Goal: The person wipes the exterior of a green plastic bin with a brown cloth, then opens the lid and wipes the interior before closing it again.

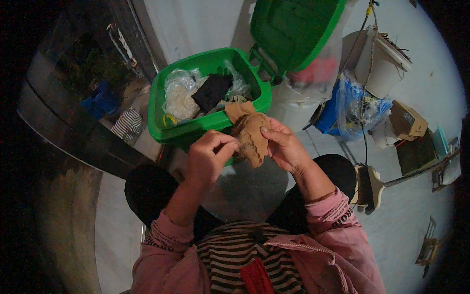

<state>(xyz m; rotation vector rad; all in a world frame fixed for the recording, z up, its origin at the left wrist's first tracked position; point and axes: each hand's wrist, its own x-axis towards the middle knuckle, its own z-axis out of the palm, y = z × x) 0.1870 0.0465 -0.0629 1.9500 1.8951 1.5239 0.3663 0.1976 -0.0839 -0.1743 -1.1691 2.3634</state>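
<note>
My right hand (284,145) grips a ragged, soft-looking tan piece (257,136), perhaps cloth, with the thumb on top and the fingers behind. Grey-brown fuzz covers its left edge, where the thumb and forefinger of my left hand (211,154) pinch it. The tan piece hangs at the near right rim of a green plastic bin (205,123); another tan flap (238,109) lies over that rim. Inside the bin are crumpled clear plastic bags (180,97) and a black folded item (213,92). The green hinged lid (293,31) stands raised behind.
To the right are a white bucket (385,68) with twigs, a blue bag (328,114) under clear plastic, a cardboard box (409,119) and a broom (374,189). A dark panel (84,132) borders the left, with striped cloth (127,124) beyond. My knees flank the bin.
</note>
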